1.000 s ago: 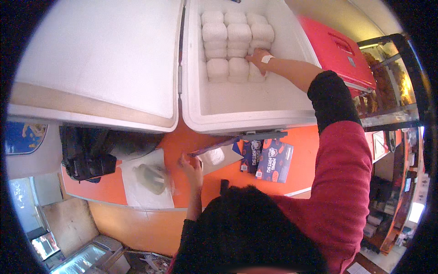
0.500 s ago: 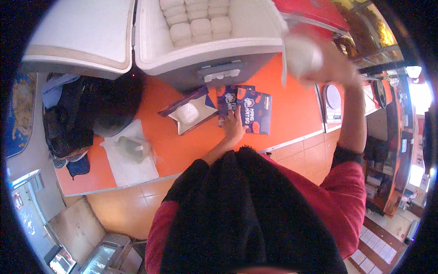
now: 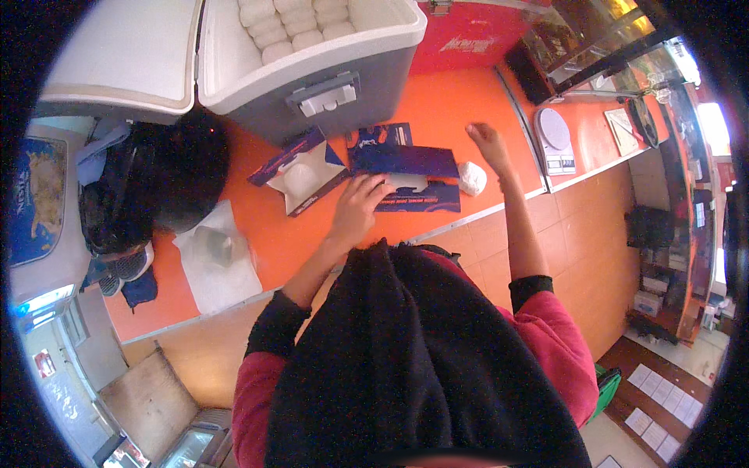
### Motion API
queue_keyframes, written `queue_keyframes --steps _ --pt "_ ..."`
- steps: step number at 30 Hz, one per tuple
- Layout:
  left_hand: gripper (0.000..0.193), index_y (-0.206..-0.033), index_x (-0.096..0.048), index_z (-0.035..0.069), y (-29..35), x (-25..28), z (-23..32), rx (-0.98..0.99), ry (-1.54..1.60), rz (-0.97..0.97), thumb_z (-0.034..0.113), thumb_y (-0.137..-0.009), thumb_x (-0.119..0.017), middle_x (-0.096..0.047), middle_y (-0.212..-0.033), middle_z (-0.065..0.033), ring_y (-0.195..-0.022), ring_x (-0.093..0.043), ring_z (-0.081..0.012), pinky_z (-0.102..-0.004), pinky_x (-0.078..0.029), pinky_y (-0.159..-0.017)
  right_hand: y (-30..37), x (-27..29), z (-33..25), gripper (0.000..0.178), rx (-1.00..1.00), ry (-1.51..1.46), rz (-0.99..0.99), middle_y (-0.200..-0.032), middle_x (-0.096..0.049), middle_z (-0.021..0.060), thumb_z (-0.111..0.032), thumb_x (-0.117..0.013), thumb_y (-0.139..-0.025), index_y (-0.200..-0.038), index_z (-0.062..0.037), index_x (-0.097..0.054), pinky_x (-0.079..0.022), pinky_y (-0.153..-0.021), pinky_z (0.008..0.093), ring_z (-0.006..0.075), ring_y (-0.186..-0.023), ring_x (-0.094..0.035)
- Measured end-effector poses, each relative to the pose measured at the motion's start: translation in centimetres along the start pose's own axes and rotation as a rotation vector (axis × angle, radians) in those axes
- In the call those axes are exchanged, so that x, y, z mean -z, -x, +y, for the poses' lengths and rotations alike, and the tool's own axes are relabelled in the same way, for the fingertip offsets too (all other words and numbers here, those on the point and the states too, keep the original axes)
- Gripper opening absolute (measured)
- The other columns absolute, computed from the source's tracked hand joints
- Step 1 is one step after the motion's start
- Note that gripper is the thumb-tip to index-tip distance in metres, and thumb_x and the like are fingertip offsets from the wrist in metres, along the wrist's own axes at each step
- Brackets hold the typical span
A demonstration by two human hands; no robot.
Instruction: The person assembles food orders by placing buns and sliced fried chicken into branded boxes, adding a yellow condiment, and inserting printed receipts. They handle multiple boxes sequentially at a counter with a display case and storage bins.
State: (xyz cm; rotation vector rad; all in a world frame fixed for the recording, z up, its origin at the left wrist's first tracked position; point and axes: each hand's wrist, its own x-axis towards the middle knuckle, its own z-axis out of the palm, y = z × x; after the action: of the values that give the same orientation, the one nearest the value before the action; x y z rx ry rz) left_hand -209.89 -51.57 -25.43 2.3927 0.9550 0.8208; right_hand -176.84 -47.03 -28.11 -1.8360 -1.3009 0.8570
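Note:
My left hand (image 3: 360, 201) grips the left end of a dark purple carton (image 3: 421, 196), which stands partly open with a raised flap and a white inside. Just right of the carton, a white round bun-like piece (image 3: 471, 179) rests on the orange table. My right hand (image 3: 487, 143) hovers beyond that piece with its fingers curled in, and nothing shows in it. To the left of my left hand, an open purple carton (image 3: 314, 191) holds another white round piece (image 3: 299, 175). Behind the gripped carton lies a further purple carton (image 3: 380, 134).
A grey cooler box (image 3: 343, 97) with rows of white pieces stands at the back. A dark bag (image 3: 175, 175) and a translucent tub (image 3: 214, 247) on white paper are at left. A kitchen scale (image 3: 555, 139) stands right; a red box (image 3: 468, 40) sits behind.
The white round piece from my right hand now lies on the table, and that hand has come down and inward. The carton under my left hand has gone from flat to partly open.

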Motion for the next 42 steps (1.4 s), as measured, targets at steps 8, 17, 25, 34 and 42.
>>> queue_keyframes --steps 8,17,25,34,42 --pt "0.022 -0.092 -0.061 0.012 2.5 3.6 2.0 -0.253 -0.299 -0.051 0.011 -0.072 -0.054 -0.055 -0.108 -0.0117 -0.107 -0.049 -0.0278 -0.0423 -0.042 -0.088 8.3 -6.1 -11.9 0.056 0.069 0.326 -0.514 -0.116 -0.049 0.0195 -0.015 -0.068 -0.071 -0.121 -0.009 -0.045 -0.044 -0.084 0.0409 0.032 -0.103 -0.053" --pt "0.012 -0.08 -0.063 0.011 2.6 6.4 4.1 -0.243 -0.36 -0.51 0.013 -0.071 -0.056 -0.055 -0.085 -0.0056 -0.093 -0.053 -0.0224 -0.04 -0.045 -0.074 11.8 -13.4 -9.1 0.057 0.932 0.98 0.032 -0.139 -0.03 0.0146 -0.023 -0.053 -0.076 -0.131 -0.0191 -0.037 -0.016 -0.103 0.0556 0.0296 -0.125 -0.035" --pt "0.011 -0.068 -0.061 0.011 -0.7 6.6 4.8 -0.567 -0.64 -0.388 0.02 -0.069 -0.054 -0.055 -0.08 -0.0044 -0.095 -0.051 -0.0217 -0.0432 -0.038 -0.09 7.4 -8.7 -8.0 0.073 0.658 0.891 0.078 -0.124 -0.044 0.0159 -0.013 -0.055 -0.073 -0.138 -0.023 -0.024 -0.023 -0.103 0.049 0.0302 -0.116 -0.043" --pt "0.022 -0.086 -0.063 0.007 -3.9 7.5 5.4 -0.847 -0.905 -0.517 0.02 -0.071 -0.053 -0.057 -0.092 -0.0064 -0.104 -0.048 -0.0216 -0.0445 -0.029 -0.099 6.6 -7.9 -7.9 0.028 0.286 0.907 -0.12 -0.084 -0.062 0.015 -0.017 -0.051 -0.078 -0.104 -0.0074 -0.056 -0.048 -0.076 0.0433 0.0285 -0.081 -0.062" --pt "0.046 -0.122 -0.048 0.004 -0.3 5.8 4.1 -0.087 -0.998 -0.494 0.018 -0.079 -0.052 -0.017 -0.145 -0.0096 -0.136 -0.009 -0.0232 -0.0617 -0.009 -0.101 8.6 -6.5 -3.9 0.038 -0.03 0.695 -0.002 -0.068 -0.061 0.0167 -0.037 -0.05 -0.084 -0.075 -0.0035 -0.065 -0.048 -0.057 0.0444 0.0325 -0.067 -0.062"
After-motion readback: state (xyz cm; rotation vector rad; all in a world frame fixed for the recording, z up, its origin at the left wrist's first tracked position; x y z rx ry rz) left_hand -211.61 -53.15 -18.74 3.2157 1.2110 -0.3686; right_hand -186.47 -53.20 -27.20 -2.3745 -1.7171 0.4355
